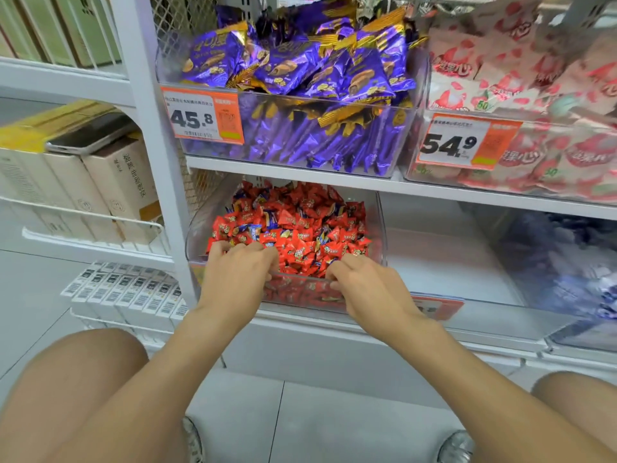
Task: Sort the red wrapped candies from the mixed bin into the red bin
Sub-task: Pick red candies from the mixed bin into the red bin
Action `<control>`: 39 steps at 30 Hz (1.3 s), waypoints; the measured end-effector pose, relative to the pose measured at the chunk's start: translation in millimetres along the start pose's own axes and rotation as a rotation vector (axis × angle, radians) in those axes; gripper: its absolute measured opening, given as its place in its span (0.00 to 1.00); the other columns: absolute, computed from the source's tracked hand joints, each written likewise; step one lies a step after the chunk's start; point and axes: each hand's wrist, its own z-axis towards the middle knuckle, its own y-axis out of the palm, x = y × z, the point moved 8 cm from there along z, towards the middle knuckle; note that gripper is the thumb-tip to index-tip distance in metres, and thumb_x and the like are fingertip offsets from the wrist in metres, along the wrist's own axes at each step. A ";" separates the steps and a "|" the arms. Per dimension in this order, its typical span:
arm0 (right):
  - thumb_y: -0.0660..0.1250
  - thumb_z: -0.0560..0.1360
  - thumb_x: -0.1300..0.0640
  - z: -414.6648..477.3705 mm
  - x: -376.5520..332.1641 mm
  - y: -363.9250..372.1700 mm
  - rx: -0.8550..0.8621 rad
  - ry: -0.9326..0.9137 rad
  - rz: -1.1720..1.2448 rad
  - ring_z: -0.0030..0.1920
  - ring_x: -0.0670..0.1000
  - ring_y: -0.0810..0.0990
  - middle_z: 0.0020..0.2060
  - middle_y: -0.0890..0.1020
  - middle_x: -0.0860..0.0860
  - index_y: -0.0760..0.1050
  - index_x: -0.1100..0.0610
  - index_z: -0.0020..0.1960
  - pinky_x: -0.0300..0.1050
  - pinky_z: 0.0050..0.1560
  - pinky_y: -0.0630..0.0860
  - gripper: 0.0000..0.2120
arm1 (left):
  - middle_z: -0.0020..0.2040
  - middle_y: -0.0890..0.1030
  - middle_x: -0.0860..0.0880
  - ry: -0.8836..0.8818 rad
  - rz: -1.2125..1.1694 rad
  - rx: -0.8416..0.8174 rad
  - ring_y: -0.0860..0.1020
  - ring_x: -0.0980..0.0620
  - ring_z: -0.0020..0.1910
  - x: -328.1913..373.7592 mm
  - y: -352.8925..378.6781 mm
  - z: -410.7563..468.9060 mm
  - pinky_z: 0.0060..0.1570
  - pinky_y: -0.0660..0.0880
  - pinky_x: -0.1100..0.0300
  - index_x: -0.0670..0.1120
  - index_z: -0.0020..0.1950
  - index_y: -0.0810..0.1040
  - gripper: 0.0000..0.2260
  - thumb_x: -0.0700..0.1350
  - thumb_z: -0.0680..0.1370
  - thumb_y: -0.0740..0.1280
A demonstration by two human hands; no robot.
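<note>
- Could bang knuckles on the white shelf board (300,168) at 12 o'clock when lifting a full fist out too fast, spilling sweets on the floor.
- Could drag the clear bin (375,225) off its ledge toward 6 o'clock by tugging at the front wall. Looks like the mixed one, right in the middle, packed mostly with red.
- Could drop sweets on the long way over to the blurry bin (567,262) at 3 o'clock. Cannot tell whether meant for red.
- Left hand (233,275): fingers bent down into the pile at the 7 o'clock corner. Cannot tell whether clamped on anything. Could scoop up the wrong colour by grabbing blind.
- Right hand (364,285): fingers curled at the front rim near 5 o'clock. Cannot tell whether pinching a sweet or the rim itself.
- Red candies (300,252): heaped in the clear bin, slippery wrappers, easy to lose from a loose fist.
- Blue candies (255,230): only a few, tucked among the red around 10 o'clock, easy to carry along by mistake.
</note>
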 end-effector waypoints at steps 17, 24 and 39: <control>0.69 0.78 0.61 -89.8 99.9 -48.3 0.102 0.259 0.118 0.54 0.58 0.78 0.54 0.80 0.50 0.79 0.50 0.64 0.53 0.51 0.76 0.16 | 0.50 0.77 0.51 0.436 -0.349 0.162 0.75 0.45 0.49 133.1 -33.2 -19.5 0.49 0.72 0.47 0.48 0.51 0.79 0.06 0.42 0.76 0.67; 0.68 0.83 0.55 -120.5 186.5 -12.0 -0.162 0.447 0.167 0.54 0.56 0.82 0.51 0.84 0.51 0.82 0.49 0.59 0.53 0.53 0.77 0.07 | 0.69 0.74 0.43 0.509 0.009 0.040 0.67 0.35 0.73 202.0 3.7 -6.5 0.72 0.59 0.33 0.48 0.66 0.78 0.20 0.49 0.74 0.67; 0.68 0.81 0.59 -146.7 157.6 -21.3 -0.248 0.446 0.101 0.55 0.54 0.81 0.52 0.83 0.45 0.79 0.46 0.58 0.53 0.52 0.79 0.10 | 0.43 0.79 0.57 0.534 -0.018 0.066 0.73 0.43 0.62 202.5 -6.9 -22.0 0.73 0.52 0.32 0.54 0.48 0.83 0.11 0.55 0.77 0.63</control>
